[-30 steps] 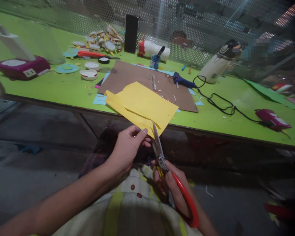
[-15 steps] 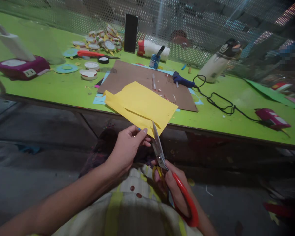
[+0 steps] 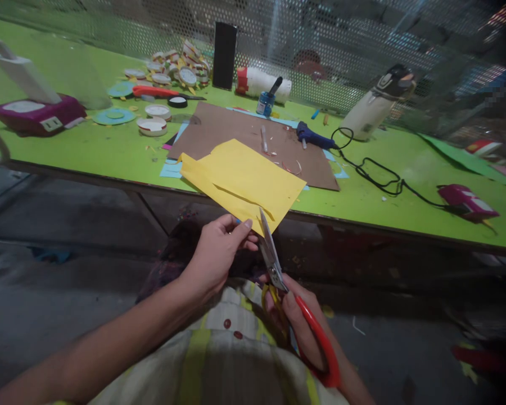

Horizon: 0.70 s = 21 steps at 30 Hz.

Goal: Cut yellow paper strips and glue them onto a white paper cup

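Note:
A yellow sheet of paper (image 3: 253, 171) reaches from above the brown board (image 3: 231, 126) out past the table's front edge. A long slit runs through its near part. Pinching the near edge of the paper, my left hand (image 3: 221, 244) is closed, thumb on top. My right hand (image 3: 301, 309) is wrapped round the handles of a pair of scissors (image 3: 274, 267), one loop red and the other yellow. Their blades lie at the paper's near corner, just right of my left fingertips, with one blade over the sheet. The lower blade is partly hidden.
On the green table (image 3: 109, 149) are a blue glue gun (image 3: 316, 136) with a black cord, a blue bottle (image 3: 265, 104), a red cutter (image 3: 156, 91), a pile of small round pieces (image 3: 188, 76), a tilted flask (image 3: 371, 107) and a purple socket block (image 3: 37, 115). A mesh panel rises behind.
The scissors' blade tip has shifted very slightly to the left over the paper. Both hands keep nearly the same place and hold.

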Available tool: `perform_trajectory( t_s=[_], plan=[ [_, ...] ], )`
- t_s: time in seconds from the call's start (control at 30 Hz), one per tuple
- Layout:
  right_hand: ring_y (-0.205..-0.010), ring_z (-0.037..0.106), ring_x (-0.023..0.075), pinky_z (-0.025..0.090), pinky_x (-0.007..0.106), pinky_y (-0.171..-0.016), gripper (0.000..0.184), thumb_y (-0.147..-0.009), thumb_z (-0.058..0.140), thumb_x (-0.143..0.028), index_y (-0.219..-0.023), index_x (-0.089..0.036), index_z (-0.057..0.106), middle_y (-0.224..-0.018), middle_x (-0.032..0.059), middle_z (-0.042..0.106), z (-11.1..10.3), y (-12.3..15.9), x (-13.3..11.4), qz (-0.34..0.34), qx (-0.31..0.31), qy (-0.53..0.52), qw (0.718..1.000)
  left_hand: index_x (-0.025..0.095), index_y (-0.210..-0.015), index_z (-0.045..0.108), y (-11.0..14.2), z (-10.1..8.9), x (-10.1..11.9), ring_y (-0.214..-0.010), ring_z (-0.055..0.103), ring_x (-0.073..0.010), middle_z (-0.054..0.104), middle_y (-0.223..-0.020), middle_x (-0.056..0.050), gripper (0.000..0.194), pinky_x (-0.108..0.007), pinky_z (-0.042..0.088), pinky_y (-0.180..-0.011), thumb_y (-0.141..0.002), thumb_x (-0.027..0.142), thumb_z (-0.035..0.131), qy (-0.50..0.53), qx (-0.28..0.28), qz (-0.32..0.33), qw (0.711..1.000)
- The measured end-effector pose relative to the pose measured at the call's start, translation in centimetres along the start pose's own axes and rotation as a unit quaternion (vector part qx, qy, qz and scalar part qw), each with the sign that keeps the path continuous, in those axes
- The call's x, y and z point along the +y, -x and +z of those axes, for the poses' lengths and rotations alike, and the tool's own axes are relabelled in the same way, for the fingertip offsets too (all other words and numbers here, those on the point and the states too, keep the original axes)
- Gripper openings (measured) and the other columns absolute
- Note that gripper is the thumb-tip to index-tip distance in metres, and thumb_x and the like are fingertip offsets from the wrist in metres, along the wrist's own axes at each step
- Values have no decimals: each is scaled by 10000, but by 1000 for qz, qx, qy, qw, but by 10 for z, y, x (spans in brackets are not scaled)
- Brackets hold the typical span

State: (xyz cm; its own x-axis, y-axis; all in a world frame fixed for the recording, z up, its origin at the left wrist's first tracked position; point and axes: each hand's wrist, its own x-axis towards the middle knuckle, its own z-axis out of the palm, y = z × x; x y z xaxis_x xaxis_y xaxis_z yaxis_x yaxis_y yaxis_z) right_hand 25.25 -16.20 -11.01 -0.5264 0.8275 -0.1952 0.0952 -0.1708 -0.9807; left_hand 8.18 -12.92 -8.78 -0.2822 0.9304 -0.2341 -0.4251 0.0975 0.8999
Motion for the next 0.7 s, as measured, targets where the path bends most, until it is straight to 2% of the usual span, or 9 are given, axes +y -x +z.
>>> perform_trajectory(
  t_s=[0.47, 0.7],
  plan=[
    [-476, 344, 76, 275, 215, -425, 524, -833, 439, -624, -1060, -162, 541, -638, -23, 463, 0, -1, 0, 17, 6, -10, 1000, 134, -713, 588, -1, 0, 3, -558, 582, -98, 616, -650, 2, 164, -221, 498, -555, -696, 270, 678, 23, -3, -22, 999],
    [-487, 349, 75, 267, 213, -431, 514, -836, 447, -615, -1055, -163, 554, -643, -16, 475, 0, -1, -1, 17, 11, -13, 1000, 125, -725, 583, -1, 0, 2, -584, 586, -106, 610, -655, -4, 147, -223, 504, -554, -715, 246, 666, 26, -11, -12, 1000]
  ],
)
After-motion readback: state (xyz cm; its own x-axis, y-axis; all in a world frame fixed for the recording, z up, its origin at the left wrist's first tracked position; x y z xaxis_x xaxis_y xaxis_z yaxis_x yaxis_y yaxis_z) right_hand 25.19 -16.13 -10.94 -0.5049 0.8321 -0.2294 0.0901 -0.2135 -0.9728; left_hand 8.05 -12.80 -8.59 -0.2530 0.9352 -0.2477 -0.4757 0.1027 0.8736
